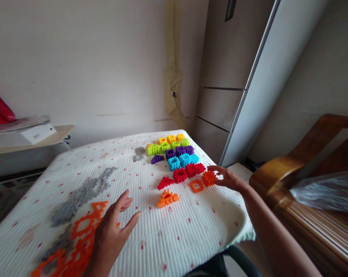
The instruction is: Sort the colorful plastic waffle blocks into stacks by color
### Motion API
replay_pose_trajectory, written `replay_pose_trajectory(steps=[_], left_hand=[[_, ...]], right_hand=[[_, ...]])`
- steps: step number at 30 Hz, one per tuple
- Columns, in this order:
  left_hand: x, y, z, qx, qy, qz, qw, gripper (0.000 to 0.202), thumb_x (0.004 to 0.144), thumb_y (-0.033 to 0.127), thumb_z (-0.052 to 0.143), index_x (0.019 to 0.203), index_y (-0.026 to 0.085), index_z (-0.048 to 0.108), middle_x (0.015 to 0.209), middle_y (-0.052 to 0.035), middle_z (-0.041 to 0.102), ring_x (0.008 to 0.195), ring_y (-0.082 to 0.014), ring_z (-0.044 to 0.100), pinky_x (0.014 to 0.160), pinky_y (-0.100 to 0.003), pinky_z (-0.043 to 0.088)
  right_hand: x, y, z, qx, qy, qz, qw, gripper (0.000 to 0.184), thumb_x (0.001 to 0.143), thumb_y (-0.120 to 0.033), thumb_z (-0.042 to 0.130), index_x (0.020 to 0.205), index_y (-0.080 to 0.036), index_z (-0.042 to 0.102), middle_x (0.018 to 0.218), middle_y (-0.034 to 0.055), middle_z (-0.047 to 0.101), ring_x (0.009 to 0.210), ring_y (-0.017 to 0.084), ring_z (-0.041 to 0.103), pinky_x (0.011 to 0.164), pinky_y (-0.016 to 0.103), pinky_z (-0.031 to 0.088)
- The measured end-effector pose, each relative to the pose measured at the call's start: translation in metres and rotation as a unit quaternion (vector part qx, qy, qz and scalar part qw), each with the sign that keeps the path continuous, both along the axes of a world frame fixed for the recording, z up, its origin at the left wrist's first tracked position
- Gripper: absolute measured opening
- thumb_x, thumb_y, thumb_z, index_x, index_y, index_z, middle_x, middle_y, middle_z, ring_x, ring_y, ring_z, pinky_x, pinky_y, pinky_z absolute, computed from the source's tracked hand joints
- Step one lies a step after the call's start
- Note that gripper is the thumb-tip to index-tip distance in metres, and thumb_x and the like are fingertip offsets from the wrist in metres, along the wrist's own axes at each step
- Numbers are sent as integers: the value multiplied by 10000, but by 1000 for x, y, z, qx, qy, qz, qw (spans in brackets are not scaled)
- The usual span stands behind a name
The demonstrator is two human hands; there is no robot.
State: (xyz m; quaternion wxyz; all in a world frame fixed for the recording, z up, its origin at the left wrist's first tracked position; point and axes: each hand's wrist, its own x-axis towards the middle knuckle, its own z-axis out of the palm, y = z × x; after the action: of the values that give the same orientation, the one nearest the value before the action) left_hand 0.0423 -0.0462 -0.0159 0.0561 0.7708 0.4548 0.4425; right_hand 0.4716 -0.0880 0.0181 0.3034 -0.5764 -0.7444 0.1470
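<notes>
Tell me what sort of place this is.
Probably a room in a home: a tall grey refrigerator-like cabinet, a brown slatted wooden seat, and a white, red-dotted quilted cloth bearing colourful toothed plastic blocks suggest it.

Single head-worn view, taken from the near side of the table (202, 234), facing forward and angled down. Left hand (113, 227) and right hand (225, 177) at close range, forearms coming in from the bottom edge. Coloured blocks (197, 168) lie farther off, past the left hand; wall (90, 69) behind. Coverage wide: shelf (58, 138) at left edge, fridge (220, 107) and wooden chair (266, 173) to the right
</notes>
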Motion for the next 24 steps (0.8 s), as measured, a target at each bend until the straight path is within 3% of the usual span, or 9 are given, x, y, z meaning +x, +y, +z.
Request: replay_pose_trajectory(steps=[3, 10, 15, 17, 19, 21, 24], left_hand=[[-2, 1, -2, 0, 2, 2, 1000, 578, 792, 458, 572, 1303, 234, 419, 944, -52, 674, 808, -190, 654, 766, -345, 543], [-1, 1, -5, -14, -5, -1, 1000, 576, 784, 443, 591, 1292, 225, 428, 943, -54, 672, 811, -186, 648, 766, -345, 540], [-9, -8, 14, -4, -6, 26, 1000, 447, 797, 371, 581, 1205, 203, 516, 986, -60, 671, 871, -180, 638, 817, -332, 519], [-27, -6, 25, 7, -11, 74, 997, 290, 826, 319, 517, 1077, 197, 599, 994, -59, 675, 885, -175, 633, 825, -320, 508], [-54, -1, 35, -3, -14, 157, 988, 240, 837, 268, 450, 961, 198, 643, 964, -50, 684, 866, -171, 632, 811, -309, 504], [-83, 3, 41, -60, 18, 236, 970, 254, 818, 224, 427, 911, 202, 662, 936, -40, 693, 849, -170, 633, 804, -301, 497], [-116, 7, 41, -212, 145, 268, 929, 266, 796, 202, 444, 927, 202, 675, 956, -33, 703, 889, -164, 629, 829, -270, 470]], right_hand=[[-2, 2, -1, 14, -22, 1, 1000, 379, 824, -376, 585, 1165, -210, 586, 1056, 63, 654, 916, 191, 633, 817, 370, 542], [-6, -5, -5, 55, -63, -20, 996, 313, 903, -333, 521, 1168, -167, 533, 1180, 81, 547, 987, 195, 569, 829, 405, 496], [3, 0, -9, 84, -28, 35, 995, 427, 827, -434, 594, 1197, -227, 551, 1128, 82, 621, 916, 202, 633, 709, 331, 557], [10, 6, -13, 160, -10, 31, 987, 481, 801, -439, 621, 1226, -229, 542, 1145, 109, 632, 913, 217, 656, 652, 297, 569], [11, 10, -16, 222, 1, -8, 975, 397, 793, -383, 649, 1159, -236, 604, 1075, 117, 668, 799, 194, 684, 549, 235, 546], [2, 8, -16, 284, 15, -115, 952, 330, 758, -366, 690, 1069, -262, 660, 975, 97, 695, 643, 173, 672, 378, 213, 460], [-33, -2, -7, 325, 43, -259, 909, 285, 779, -333, 670, 1063, -314, 664, 939, 57, 693, 625, 195, 653, 336, 260, 409]])
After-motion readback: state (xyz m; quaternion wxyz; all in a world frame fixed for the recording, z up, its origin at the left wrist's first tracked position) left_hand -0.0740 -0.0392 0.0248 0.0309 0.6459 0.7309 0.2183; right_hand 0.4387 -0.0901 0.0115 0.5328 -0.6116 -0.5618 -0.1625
